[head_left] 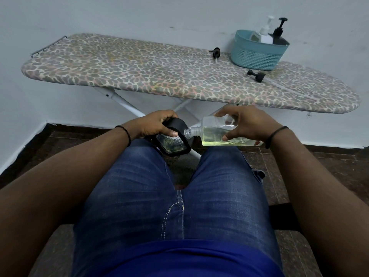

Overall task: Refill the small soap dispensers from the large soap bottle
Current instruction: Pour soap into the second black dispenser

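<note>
I sit with both hands over my knees. My left hand (157, 122) grips a black square dispenser bottle (173, 145) that rests tilted on my left knee. In my right hand (245, 122) lies a clear plastic bottle (211, 134), held on its side between fingers and thumb. It is partly filled with pale yellow soap. Its open threaded neck (190, 133) has no cap and points left, almost touching the black bottle. The black bottle's mouth is hidden behind my left hand.
An ironing board (139, 66) with a spotted cover stands in front of me against the white wall. At its right end a teal basket (257, 54) holds a white pump bottle (266, 35) and a black pump bottle (279, 35). Two black pump heads (216, 52) (256, 75) lie on the board.
</note>
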